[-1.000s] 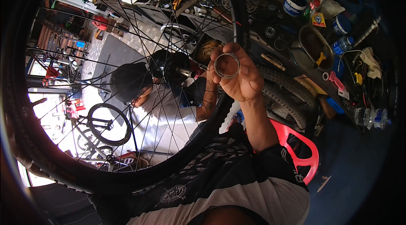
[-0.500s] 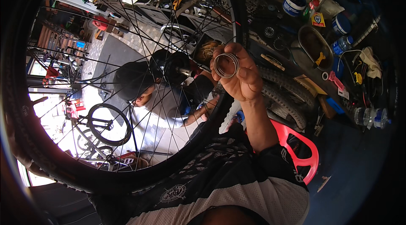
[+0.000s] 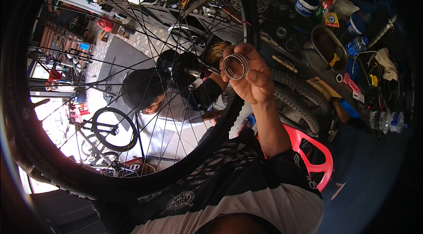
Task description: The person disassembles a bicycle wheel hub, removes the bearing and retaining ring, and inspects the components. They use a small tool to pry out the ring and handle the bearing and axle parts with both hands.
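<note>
My right hand (image 3: 253, 77), raised beside the tyre, pinches a coil spring (image 3: 235, 66) of thin silvery wire between thumb and fingers. The spring's round opening faces me. A large bicycle wheel (image 3: 110, 184) with a black tyre and thin dark spokes stands on my left and takes up half the view. Its hub (image 3: 189, 64) has a bright metal end pointing toward the spring, a little apart from it. At the dim left edge my left hand (image 3: 24, 157) is wrapped round the tyre, mostly in shadow, with a thumb reaching inside the rim.
Through the spokes a person in a dark cap (image 3: 143, 88) bends low. A cluttered workbench on the right bears a metal tray (image 3: 328, 42), tubs, bottles and tools. Several loose tyres (image 3: 299, 97) and a red plastic chair (image 3: 324, 159) are near my right arm. Bicycles stand farther left.
The spring has tilted slightly in my right hand, so its coils show more from the side. The person beyond the wheel has shifted a little. The wheel stays nearly in place.
</note>
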The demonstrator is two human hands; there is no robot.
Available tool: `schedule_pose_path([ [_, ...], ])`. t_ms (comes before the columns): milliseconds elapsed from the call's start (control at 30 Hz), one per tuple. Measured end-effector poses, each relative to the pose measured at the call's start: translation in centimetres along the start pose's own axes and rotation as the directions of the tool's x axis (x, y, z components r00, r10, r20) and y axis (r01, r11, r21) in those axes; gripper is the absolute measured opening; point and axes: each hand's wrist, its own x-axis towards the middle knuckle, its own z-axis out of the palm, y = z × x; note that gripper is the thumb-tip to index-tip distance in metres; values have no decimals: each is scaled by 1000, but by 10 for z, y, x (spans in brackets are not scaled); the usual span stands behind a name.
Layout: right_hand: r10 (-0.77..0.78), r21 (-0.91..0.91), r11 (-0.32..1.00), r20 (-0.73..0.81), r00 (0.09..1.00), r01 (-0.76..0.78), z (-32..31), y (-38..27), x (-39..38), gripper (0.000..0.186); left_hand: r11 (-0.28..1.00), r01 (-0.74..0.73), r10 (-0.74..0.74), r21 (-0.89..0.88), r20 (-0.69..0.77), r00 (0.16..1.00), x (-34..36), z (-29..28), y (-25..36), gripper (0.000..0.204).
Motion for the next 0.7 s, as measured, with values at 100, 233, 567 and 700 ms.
schedule_pose_path([
  [100,-4,-12,1000,5,1000,4,0,0,-1,57,1000,-4,4,1,6,1000,2,-2,0,77],
  [233,8,-295,955,-111,994,-41,13,-4,-2,55,1000,-26,26,7,25,999,11,-4,2,78],
  [567,-121,-760,649,-117,986,-11,47,-2,-4,58,997,-78,77,14,71,994,34,-7,9,79],
  [700,-122,-815,580,-103,987,-13,52,-7,-2,59,997,-76,75,13,81,994,36,-10,9,79],
])
